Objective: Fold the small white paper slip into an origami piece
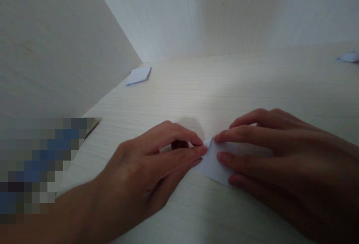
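A small piece of folded white paper (pixel 212 164) lies on the pale wooden surface between my hands, with one flap raised to a point near its top. My left hand (pixel 151 165) is closed at its left corner, the fingertips and thumb pinching the edge. From the right, my right hand (pixel 275 154) rests over the same paper, fingertips on its face and thumb at the lower edge. Its right part is hidden under that hand.
A flat folded white paper piece (pixel 139 75) lies by the back left corner. Another white paper piece (pixel 349 57) sits at the far right edge. Pale panels (pixel 56 42) rise at the left and back (pixel 238 12). A pixelated area covers the lower left.
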Tool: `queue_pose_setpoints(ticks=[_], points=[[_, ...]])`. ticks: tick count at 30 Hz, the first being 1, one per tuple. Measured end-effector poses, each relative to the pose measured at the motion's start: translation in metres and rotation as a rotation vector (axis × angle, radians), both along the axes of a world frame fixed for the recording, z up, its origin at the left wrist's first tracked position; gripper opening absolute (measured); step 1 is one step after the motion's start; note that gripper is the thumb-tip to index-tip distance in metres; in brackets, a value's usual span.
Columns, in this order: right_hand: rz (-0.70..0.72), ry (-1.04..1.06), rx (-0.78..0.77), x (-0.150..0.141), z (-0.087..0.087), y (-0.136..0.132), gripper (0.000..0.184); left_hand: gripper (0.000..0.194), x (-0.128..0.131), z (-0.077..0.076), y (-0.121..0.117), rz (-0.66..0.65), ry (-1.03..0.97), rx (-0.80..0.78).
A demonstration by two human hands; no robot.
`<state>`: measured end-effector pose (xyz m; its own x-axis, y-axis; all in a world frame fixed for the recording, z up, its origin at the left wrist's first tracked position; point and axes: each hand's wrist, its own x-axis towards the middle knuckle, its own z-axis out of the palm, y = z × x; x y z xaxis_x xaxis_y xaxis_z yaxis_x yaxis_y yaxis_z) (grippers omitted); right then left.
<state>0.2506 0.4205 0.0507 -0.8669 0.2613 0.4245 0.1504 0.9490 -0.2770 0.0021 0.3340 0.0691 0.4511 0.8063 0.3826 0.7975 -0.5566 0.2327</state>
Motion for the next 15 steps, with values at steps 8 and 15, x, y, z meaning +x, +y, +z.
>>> queue_pose_setpoints(ticks=[8, 15], points=[[-0.002, -0.007, 0.012, 0.0001, -0.0001, -0.0008, 0.031, 0.019, -0.0012, -0.0027, 0.0002, -0.018, -0.003, -0.002], [-0.034, -0.041, 0.043, -0.0006, 0.0014, -0.0023, 0.029, 0.026, -0.0049, -0.0011, -0.0029, -0.029, 0.027, -0.023]])
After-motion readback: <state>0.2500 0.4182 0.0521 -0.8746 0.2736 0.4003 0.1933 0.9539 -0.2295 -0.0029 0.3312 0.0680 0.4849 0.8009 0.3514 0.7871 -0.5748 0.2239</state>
